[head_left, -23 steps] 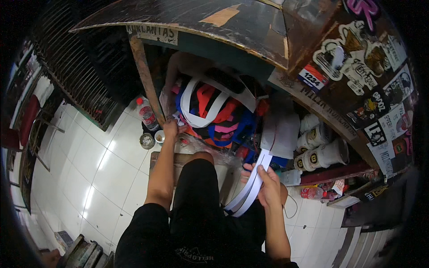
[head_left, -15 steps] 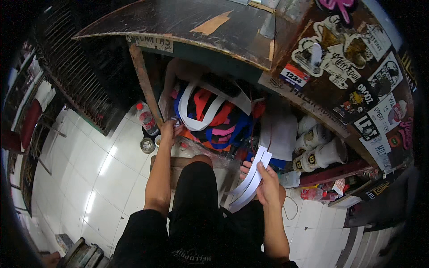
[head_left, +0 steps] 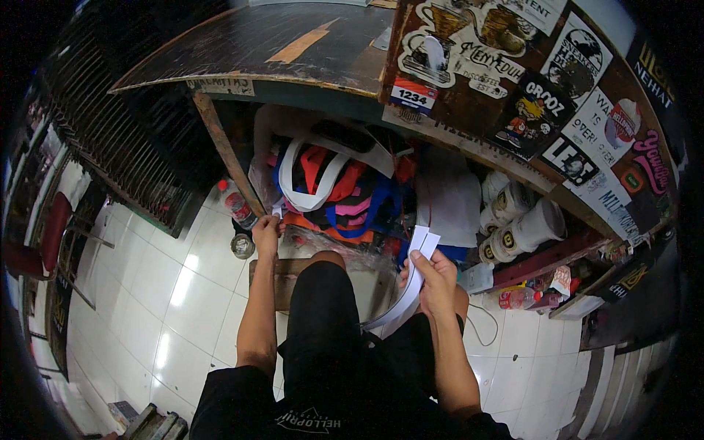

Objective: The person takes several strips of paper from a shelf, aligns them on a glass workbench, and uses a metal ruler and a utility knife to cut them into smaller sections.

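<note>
My right hand is closed on white strips, long and flat, with the thumb pressed across them. They lie side by side at the top and curve down toward my right thigh. My left hand is raised by the lower end of a wooden post, its fingers pinched together. Something small and whitish shows at those fingertips, too small to name. Beyond both hands, under the counter, sits a pile of folded cloth in red, blue, black and pink, with a white looped band on top.
The dark counter overhangs the pile, with a stickered panel to the right. White tubs lie on a shelf below it. A red-capped bottle and a glass jar stand on the tiled floor.
The view has turned to the right. My left hand has drawn slightly back toward me from the post. My right thumb now lies higher on the strips, and its fingers have closed more around them.
</note>
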{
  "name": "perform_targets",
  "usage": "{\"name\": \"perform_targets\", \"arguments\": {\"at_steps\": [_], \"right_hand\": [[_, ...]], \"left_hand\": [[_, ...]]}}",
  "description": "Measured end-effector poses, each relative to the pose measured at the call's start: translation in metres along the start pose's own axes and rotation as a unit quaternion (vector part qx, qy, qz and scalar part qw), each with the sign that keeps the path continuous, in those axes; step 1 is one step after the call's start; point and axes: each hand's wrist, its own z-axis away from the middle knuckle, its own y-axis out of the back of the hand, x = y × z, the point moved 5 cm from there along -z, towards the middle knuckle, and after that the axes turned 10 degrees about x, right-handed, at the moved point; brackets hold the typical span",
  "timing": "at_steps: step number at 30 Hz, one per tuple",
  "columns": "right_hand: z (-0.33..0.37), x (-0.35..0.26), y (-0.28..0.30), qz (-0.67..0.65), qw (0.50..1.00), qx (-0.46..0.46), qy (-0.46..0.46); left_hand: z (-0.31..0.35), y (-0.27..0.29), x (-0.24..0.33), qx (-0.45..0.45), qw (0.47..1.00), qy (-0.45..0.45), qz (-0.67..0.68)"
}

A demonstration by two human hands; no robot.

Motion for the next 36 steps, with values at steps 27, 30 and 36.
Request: {"name": "perform_targets", "arguments": {"at_steps": [27,30,36], "right_hand": [[0.073,-0.074,0.004,-0.003,0.993,-0.077,0.088],[0.087,-0.106,-0.019,-0.001,0.978,-0.174,0.119],[0.107,-0.196,-0.075,0.077,0.954,-0.272,0.102]], "left_hand": [[0.202,0.001,0.277,-0.295,0.932,-0.181,0.109],[0.231,-0.021,0.316,-0.394,0.898,-0.177,0.079],[0.27,-0.062,0.4,-0.528,0.83,-0.178,-0.031]]}}
